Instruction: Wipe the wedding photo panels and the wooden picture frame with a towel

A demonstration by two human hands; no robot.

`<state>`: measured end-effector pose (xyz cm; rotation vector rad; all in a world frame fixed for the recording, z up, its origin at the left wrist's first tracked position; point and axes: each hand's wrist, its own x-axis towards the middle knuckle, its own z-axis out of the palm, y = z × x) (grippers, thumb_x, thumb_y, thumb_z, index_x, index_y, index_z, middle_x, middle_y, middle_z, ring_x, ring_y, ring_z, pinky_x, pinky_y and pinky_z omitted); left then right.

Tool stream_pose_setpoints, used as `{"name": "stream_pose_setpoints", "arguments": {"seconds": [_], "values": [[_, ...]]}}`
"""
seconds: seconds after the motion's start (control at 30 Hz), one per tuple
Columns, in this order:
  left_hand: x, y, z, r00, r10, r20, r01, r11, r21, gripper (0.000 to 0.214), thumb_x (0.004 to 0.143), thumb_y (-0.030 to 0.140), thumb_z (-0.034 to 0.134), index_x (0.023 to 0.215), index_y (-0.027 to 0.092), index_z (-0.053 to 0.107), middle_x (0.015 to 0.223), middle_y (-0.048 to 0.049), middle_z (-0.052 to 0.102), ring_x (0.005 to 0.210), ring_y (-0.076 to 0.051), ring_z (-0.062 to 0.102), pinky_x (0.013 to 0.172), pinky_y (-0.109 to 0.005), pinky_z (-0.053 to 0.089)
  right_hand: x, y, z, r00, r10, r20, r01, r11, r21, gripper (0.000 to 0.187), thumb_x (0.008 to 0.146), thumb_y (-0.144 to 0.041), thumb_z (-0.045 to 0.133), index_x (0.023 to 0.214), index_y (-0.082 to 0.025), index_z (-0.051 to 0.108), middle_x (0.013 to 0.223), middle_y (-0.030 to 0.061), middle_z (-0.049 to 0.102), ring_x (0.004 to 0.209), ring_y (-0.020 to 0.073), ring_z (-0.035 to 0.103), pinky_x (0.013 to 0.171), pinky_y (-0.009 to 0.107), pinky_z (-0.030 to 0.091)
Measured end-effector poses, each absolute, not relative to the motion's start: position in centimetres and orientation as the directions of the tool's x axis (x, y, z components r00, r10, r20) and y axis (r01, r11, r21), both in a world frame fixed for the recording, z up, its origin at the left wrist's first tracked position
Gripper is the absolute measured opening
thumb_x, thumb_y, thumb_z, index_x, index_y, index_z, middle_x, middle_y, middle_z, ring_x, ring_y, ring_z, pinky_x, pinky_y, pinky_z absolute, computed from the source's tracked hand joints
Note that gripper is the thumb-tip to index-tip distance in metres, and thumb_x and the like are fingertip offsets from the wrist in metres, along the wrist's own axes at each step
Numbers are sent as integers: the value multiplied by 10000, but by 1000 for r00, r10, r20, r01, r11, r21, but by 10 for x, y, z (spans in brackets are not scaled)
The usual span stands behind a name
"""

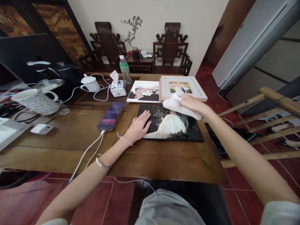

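Observation:
A dark wedding photo panel (pixel 172 125) lies flat on the wooden table, showing a pale gown. My left hand (pixel 140 125) rests flat on its left edge, fingers stretched out and holding nothing. Over the panel's far right part, my right hand (pixel 189 102) is closed on a white cloth (pixel 178 105), which covers some of the picture. Beyond the cloth lies a light wooden picture frame (pixel 198 87) with a small couple photo inside. Left of that frame sits a white-edged photo panel (pixel 144 93), partly pixelated.
A phone (pixel 109 117) on a white cable, a tissue box (pixel 118 89) and a green-labelled bottle (pixel 125 70) stand left of the panels. Farther left are a patterned mug (pixel 37 101), a lidded white cup (pixel 90 83) and a charger (pixel 41 128). A wooden rack (pixel 278 97) stands right of the table.

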<state>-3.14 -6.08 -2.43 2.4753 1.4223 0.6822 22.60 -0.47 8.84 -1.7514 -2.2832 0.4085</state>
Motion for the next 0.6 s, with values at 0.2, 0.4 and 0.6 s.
{"name": "stream_pose_setpoints", "arguments": {"seconds": [0.2,0.4,0.6], "values": [[-30,-61,-24,416,865,280,766,-499,405,450,952,270,384,1367,112,456,1490,-149,399,1418,-236,303,1116,-487,313,275,-51,71,-279,959,43,913,279,-296,136,670,-97,397,628,-201,474,720,71,616,704,220,569,648,300,407],[-30,-62,-26,409,866,289,759,-499,419,451,950,266,383,1365,106,457,1486,-151,405,1417,-236,303,1117,-491,307,266,-160,52,-418,901,113,872,433,-229,233,718,-75,375,745,-205,567,756,65,614,750,221,591,695,305,442],[-30,-61,-24,386,860,333,705,-508,495,446,934,285,428,1343,119,490,1467,-158,430,1396,-260,345,1114,-503,316,257,-182,53,-474,876,88,839,479,-256,299,693,-32,374,760,-198,614,984,116,646,971,258,603,844,369,471]]}}
